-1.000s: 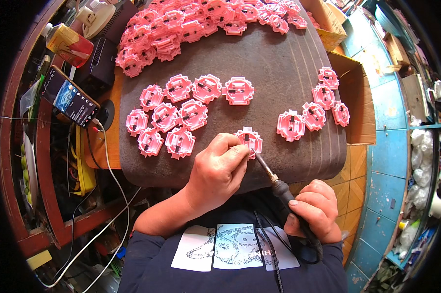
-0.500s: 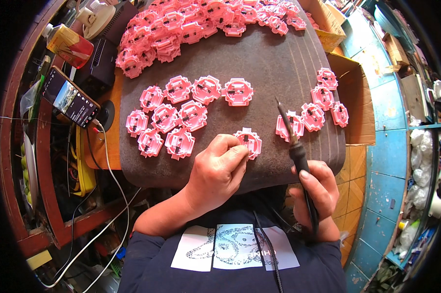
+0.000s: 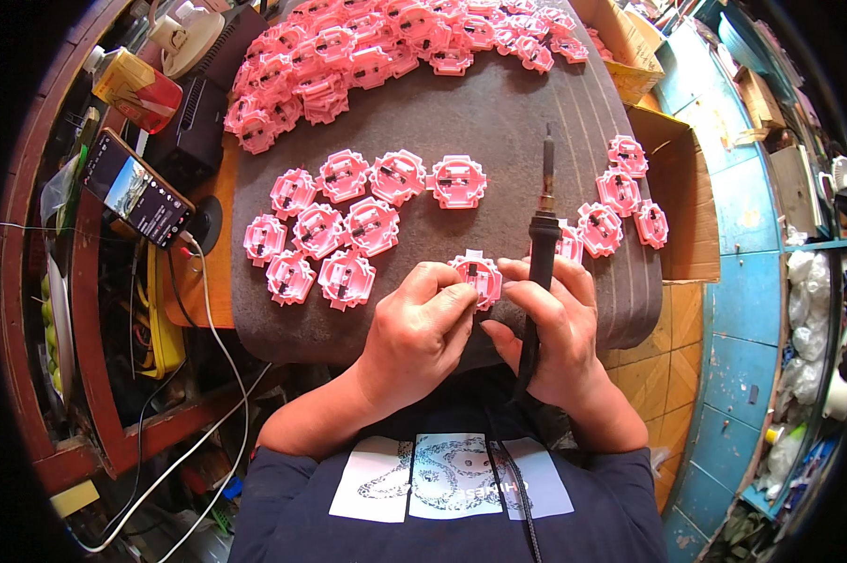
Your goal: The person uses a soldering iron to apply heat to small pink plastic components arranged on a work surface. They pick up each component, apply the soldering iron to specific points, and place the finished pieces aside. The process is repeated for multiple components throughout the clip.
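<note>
My left hand (image 3: 418,324) is closed in a pinch at the near edge of a round pink plastic part (image 3: 480,275) with black and metal pieces inside. The part lies near the front of the dark mat. My right hand (image 3: 562,328) grips a soldering iron (image 3: 543,249) by its black handle, the tip pointing away from me and up, apart from the pink part. Its thumb and forefinger reach toward the held part's right edge; whether they touch it I cannot tell. Another pink part (image 3: 570,244) is partly hidden behind the iron.
Pink parts stand in rows at left (image 3: 346,279) and right (image 3: 600,229). A large heap (image 3: 348,56) fills the far side of the mat (image 3: 508,122). At left are a phone (image 3: 137,188) with a white cable and a bottle (image 3: 135,89). A cardboard box (image 3: 677,188) adjoins the right edge.
My right hand has moved left toward the pink part, bringing the soldering iron along; the iron now points more straight ahead. My left hand keeps its place.
</note>
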`<control>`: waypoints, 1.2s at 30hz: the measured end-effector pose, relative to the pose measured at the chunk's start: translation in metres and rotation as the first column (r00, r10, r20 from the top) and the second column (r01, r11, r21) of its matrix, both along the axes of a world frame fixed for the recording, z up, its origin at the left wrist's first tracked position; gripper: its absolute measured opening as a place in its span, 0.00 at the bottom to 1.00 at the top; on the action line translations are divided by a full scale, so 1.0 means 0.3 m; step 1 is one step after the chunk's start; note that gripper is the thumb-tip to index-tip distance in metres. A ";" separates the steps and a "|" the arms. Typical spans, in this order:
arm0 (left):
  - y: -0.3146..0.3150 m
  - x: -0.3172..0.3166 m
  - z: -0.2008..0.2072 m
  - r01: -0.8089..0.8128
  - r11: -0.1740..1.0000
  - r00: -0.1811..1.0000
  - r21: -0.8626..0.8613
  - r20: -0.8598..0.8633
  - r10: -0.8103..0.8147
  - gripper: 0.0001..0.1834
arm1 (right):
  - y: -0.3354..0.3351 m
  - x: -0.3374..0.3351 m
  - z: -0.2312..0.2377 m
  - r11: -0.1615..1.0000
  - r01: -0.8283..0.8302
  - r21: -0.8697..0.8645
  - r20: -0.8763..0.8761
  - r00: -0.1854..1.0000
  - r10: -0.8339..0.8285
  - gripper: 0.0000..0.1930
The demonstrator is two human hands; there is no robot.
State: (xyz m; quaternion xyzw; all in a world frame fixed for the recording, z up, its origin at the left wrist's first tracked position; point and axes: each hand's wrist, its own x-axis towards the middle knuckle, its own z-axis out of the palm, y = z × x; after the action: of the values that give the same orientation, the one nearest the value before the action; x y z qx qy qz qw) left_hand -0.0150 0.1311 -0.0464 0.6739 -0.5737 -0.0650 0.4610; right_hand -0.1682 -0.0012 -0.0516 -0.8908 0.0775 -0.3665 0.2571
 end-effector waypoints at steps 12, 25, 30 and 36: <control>0.002 0.001 -0.011 0.009 1.000 1.000 0.003 -0.030 -0.009 0.12 | -0.001 0.033 -0.001 1.000 -0.015 -0.020 -0.086 0.996 0.014 0.28; 0.002 0.000 -0.006 0.011 1.000 0.999 0.016 -0.040 -0.011 0.10 | -0.002 0.044 -0.009 1.000 0.000 -0.021 -0.091 0.996 -0.002 0.27; 0.001 0.001 -0.003 0.013 1.000 0.999 0.013 -0.038 -0.013 0.10 | 0.000 0.046 -0.010 1.000 0.005 -0.022 -0.081 0.997 -0.007 0.27; 0.000 0.002 -0.003 0.012 1.000 1.000 0.005 -0.026 -0.012 0.11 | 0.001 0.046 -0.013 0.999 0.014 -0.030 -0.084 0.996 -0.017 0.25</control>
State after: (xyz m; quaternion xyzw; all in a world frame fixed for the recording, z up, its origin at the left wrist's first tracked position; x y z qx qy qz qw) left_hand -0.0145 0.1312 -0.0473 0.6708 -0.5715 -0.0783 0.4662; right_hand -0.1545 -0.0010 -0.0554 -0.9086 0.0896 -0.3317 0.2375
